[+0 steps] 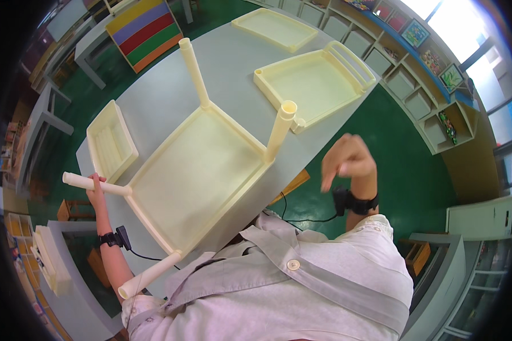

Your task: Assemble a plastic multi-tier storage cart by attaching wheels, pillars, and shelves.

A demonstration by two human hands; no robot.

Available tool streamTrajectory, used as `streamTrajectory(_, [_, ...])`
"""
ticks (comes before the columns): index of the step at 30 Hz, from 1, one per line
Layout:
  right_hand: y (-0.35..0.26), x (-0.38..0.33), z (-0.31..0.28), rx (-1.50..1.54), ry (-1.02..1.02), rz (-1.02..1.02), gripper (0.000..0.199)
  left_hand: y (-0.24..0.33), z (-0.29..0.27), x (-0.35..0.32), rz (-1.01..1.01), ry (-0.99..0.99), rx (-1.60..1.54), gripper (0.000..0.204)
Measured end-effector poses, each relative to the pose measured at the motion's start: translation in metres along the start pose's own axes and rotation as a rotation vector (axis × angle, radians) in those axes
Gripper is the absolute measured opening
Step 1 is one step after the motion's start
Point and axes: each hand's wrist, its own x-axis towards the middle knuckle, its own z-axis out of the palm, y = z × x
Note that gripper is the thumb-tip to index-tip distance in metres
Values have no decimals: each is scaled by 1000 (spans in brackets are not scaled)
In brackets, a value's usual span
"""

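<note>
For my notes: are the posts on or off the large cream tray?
On: a tubular post projects from each corner of the tray; the left hand grips one. How firmly they fit, I cannot tell.

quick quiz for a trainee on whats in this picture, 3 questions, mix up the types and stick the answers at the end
1. How many posts are joined to the large cream tray?

2. What does the left hand hold?
A) the striped board
B) one of those posts
C) the handled tray

3. True or false: the right hand is touching the large cream tray.

Key
1. Four, one near each corner.
2. B, the post on the left side of the picture.
3. False: it is raised apart from the tray and shows against the green floor.
</note>
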Motion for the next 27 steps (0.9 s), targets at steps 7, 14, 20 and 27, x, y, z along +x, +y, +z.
streamTrajectory(7, [39, -72, -74, -81, 994, 110, 28, 13, -6, -46, -263, -158, 328, 43])
streamTrajectory(14, [80, -107, -137, -11, 1126, 256, 29, -31, -134, -180, -637, 238, -192, 33])
streamTrajectory(20, [183, -117, -197, -463, 774, 633, 26, -52, -116, -383, -807, 509, -245, 13])
streamTrajectory(27, [248, -120, -168, -1321, 274, 786, 50, 20, 129, -486, -858, -882, 573, 18])
